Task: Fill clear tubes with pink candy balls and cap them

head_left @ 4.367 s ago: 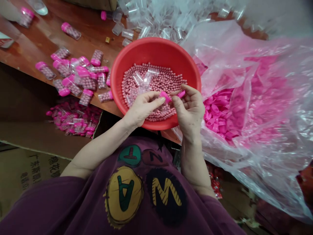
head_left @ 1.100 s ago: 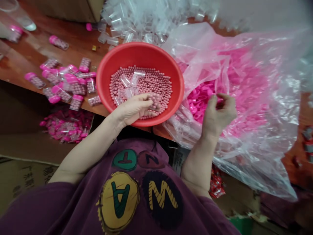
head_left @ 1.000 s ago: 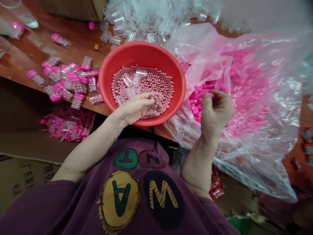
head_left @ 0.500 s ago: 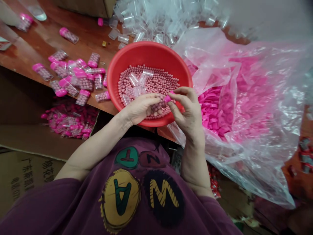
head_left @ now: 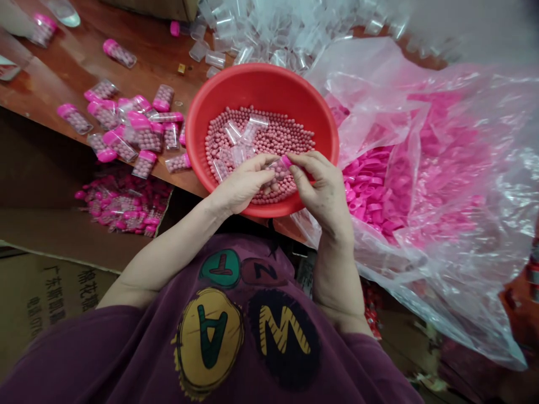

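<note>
Over the red bowl (head_left: 261,78), my left hand (head_left: 242,185) is closed around a small clear bottle (head_left: 275,166) that has pink beads in it. My right hand (head_left: 324,188) pinches a bright pink cap (head_left: 286,161) at the bottle's mouth; whether the cap is fully seated I cannot tell. Loose pink beads (head_left: 290,134) cover the bottom of the bowl. Several clear bottles (head_left: 238,151) lie on the beads, left of the middle. My left fingers partly hide the held bottle.
Capped bead bottles (head_left: 143,137) lie in a heap left of the bowl; more fill a cardboard box (head_left: 25,224) below the table edge. Clear empty bottles (head_left: 269,33) are piled behind. At the right, a plastic bag (head_left: 442,286) lies open with pink caps (head_left: 370,185).
My right hand has brought the pink cap from a tilted position onto the bottle's end, its fingers now closer to my left hand. The view has shifted slightly.
</note>
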### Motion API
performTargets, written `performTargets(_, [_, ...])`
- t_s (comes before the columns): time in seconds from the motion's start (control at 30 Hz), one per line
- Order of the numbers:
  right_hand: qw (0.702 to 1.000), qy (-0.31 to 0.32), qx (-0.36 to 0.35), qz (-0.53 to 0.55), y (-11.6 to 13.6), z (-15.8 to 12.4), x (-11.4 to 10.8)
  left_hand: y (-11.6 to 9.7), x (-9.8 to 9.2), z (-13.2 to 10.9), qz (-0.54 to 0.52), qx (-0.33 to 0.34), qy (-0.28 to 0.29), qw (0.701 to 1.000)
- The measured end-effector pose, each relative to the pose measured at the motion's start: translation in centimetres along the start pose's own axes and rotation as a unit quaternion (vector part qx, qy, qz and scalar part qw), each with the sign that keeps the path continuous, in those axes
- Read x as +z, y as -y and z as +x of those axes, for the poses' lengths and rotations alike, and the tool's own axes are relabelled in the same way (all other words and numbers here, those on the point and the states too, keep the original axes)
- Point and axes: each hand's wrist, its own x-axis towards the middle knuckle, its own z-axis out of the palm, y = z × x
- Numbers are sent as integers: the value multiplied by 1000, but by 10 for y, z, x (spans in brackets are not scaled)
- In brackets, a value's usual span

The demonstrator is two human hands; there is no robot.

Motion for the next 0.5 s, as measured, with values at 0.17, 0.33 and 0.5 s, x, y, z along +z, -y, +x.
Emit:
performTargets(0.17, [996, 30, -4, -84, -9, -3, -17, -5, 2, 4, -24, -24, -38, 999])
performTargets(0.33, [994, -89, 45, -44, -9, 2, -3, -6, 0, 9, -62, -18, -62, 996])
performTargets(0.5, [987, -119, 78, 74, 10, 8, 31, -4, 2, 8, -82, -8, -53, 995])
